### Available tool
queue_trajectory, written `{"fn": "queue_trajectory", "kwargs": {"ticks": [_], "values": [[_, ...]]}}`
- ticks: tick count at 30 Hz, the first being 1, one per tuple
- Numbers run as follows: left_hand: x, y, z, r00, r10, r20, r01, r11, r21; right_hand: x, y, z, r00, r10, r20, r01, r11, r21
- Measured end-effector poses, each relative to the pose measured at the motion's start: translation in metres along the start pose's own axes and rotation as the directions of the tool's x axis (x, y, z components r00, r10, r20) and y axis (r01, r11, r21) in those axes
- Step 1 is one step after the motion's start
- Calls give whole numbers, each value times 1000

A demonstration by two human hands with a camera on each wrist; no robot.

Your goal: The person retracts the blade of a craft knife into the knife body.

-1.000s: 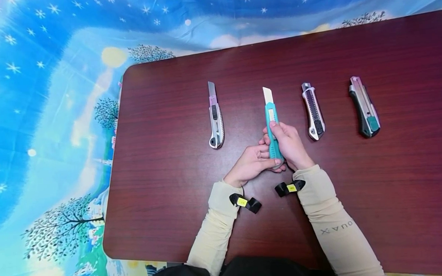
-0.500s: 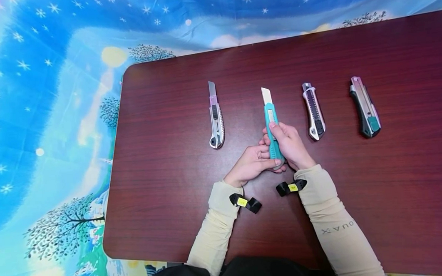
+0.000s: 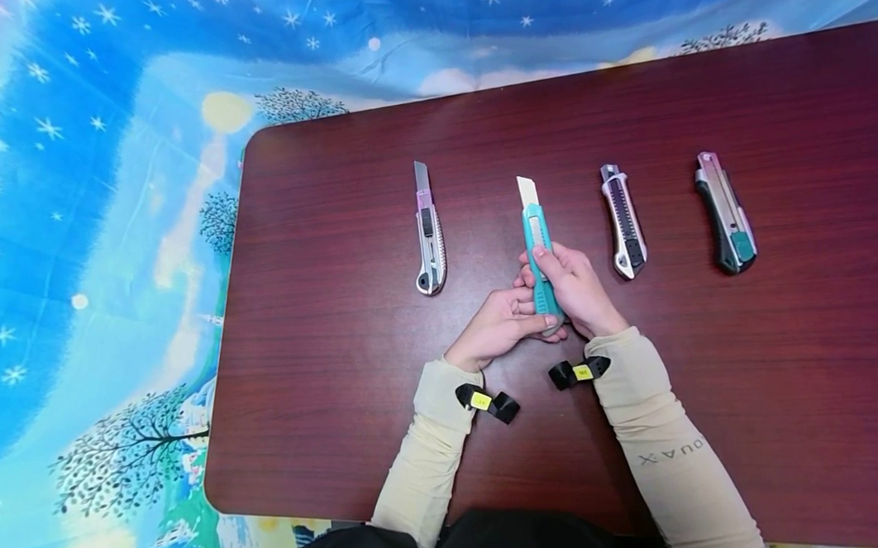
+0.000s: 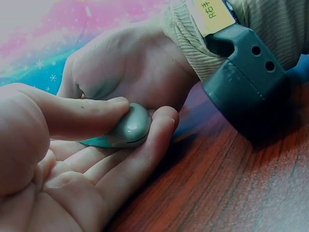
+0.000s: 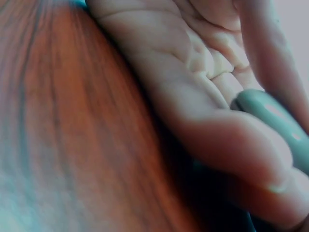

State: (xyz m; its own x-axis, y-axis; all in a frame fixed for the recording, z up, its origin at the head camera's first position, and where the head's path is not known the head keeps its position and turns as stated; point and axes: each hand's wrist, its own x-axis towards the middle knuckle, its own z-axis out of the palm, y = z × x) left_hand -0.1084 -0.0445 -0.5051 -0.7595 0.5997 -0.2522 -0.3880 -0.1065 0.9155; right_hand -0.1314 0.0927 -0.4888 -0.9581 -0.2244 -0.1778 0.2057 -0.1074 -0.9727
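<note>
Both hands hold a teal utility knife (image 3: 545, 297) over the table, its pale blade out and pointing away from the person. My right hand (image 3: 580, 287) grips the handle from the right, with the thumb laid on its upper face. At the rear end, my left hand (image 3: 496, 329) pinches the knife between thumb and fingers. The left wrist view shows that thumb on the rounded grey end cap (image 4: 135, 124), with fingers beneath. In the right wrist view the cap (image 5: 273, 113) sits among blurred fingers. The right hand's fingers hide part of the handle.
On the dark red wooden table (image 3: 325, 379), a silver cutter (image 3: 429, 245) with extended blade lies to the left. A white-and-black cutter (image 3: 624, 223) and a black-and-silver one with a green slider (image 3: 739, 246) lie to the right. A printed blue cloth (image 3: 109, 241) borders the table.
The blade tip has shifted slightly left and toward the person, and the right thumb has moved slightly back. Both hands keep their hold on the utility knife.
</note>
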Motion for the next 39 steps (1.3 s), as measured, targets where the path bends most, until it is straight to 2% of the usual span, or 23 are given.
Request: {"fn": "queue_trajectory", "kwargs": {"ticks": [9, 21, 29, 39], "values": [[0, -1, 0, 1000, 1, 4, -1, 1000, -13, -1, 0, -1, 1000, -15, 10, 15, 1000, -11], [1, -2, -2, 1000, 5, 7, -5, 1000, -26, 0, 2, 1, 999, -32, 28, 31, 998, 48], [0, 0, -2, 1000, -25, -6, 25, 996, -84, 1, 1, 1, 1000, 19, 0, -19, 997, 70], [1, 2, -2, 999, -7, -46, 1, 991, -133, 2, 2, -5, 995, 97, 26, -99, 991, 87]]}}
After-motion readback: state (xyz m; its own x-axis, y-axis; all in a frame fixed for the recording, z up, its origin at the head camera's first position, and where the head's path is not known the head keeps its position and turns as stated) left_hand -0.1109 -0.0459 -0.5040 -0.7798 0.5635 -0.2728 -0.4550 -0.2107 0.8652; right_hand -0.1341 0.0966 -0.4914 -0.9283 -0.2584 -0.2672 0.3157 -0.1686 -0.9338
